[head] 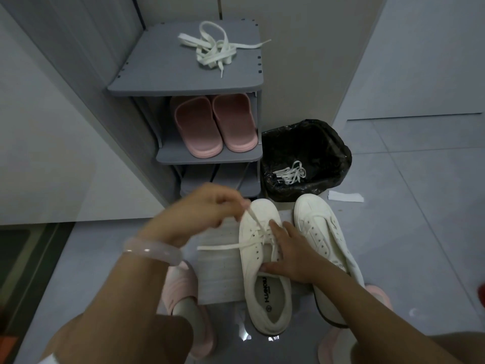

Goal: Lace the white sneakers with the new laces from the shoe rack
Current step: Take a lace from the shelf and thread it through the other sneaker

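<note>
Lace (252, 215) pinched in left hand (210, 206); sneaker (262, 258) pressed by flat right hand (291, 253). If overpulled, the loose end (217, 247) could be drawn out.

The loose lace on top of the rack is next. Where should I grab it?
Judging by its pose, pinch the lace at the free tip trailing toward the rack's front edge, coming from above and in front. That end lies clear of the tangle, so it should pull out without dragging the loops.
</note>
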`<action>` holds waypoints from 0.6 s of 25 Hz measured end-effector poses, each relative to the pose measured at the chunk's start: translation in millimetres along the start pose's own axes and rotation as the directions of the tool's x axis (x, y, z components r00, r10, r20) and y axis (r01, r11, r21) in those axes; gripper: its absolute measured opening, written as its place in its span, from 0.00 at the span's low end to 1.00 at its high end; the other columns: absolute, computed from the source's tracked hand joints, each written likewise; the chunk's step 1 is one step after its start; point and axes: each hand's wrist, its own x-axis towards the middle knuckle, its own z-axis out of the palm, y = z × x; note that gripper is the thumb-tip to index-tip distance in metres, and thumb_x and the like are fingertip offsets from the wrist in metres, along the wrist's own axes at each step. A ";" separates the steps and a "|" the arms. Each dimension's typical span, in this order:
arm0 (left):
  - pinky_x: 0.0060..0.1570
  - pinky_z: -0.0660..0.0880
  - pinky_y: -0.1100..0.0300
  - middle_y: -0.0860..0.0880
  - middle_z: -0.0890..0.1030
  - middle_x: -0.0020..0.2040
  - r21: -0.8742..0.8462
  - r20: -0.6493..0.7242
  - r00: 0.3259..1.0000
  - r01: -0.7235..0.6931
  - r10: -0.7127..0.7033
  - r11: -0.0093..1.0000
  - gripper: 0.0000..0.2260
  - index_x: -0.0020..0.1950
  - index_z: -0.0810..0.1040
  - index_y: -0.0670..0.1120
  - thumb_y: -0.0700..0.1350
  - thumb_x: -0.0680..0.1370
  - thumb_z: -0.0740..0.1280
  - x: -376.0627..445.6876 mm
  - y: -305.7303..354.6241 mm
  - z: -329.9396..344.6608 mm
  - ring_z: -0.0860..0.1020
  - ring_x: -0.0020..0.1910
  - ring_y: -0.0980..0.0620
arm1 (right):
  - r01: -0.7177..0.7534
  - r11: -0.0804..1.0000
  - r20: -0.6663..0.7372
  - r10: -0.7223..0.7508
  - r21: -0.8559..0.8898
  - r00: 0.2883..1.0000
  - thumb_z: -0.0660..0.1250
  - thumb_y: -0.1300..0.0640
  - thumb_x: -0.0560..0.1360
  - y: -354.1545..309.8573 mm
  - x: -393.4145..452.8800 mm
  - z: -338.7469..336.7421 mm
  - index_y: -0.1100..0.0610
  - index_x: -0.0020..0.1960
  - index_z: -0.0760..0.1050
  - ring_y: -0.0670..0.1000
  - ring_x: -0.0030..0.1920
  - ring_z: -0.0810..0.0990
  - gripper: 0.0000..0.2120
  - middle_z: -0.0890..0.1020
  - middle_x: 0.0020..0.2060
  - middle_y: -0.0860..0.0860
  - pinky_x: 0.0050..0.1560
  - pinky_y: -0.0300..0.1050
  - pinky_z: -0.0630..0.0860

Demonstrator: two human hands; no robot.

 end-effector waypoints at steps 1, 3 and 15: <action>0.28 0.64 0.69 0.54 0.72 0.27 -0.148 -0.071 0.997 -0.026 0.016 0.989 0.16 0.29 0.75 0.48 0.42 0.77 0.62 -5.3 2.0 -11.2 0.67 0.25 0.60 | 0.006 1.000 -0.015 -0.006 0.010 1.000 0.70 0.41 0.69 -0.5 -0.7 -0.3 0.52 0.76 0.44 0.60 0.74 0.53 0.48 0.50 0.73 0.54 0.72 0.54 0.57; 0.27 0.61 0.66 0.53 0.69 0.24 -0.257 -0.189 0.982 -0.024 -0.026 0.966 0.13 0.33 0.77 0.41 0.40 0.77 0.61 -7.1 -0.5 -17.1 0.64 0.23 0.58 | 0.025 1.000 -0.050 -0.024 0.007 0.998 0.71 0.42 0.69 -2.8 -3.1 0.0 0.54 0.74 0.53 0.58 0.71 0.59 0.43 0.53 0.71 0.53 0.68 0.51 0.63; 0.47 0.73 0.60 0.50 0.80 0.48 0.601 -0.060 0.972 0.218 -0.228 0.769 0.15 0.51 0.81 0.45 0.55 0.76 0.64 28.5 -43.7 28.1 0.77 0.49 0.52 | 0.074 0.995 -0.070 -0.079 -0.068 0.994 0.73 0.47 0.68 -4.3 -9.9 -4.6 0.46 0.76 0.40 0.53 0.71 0.63 0.50 0.45 0.76 0.49 0.67 0.48 0.68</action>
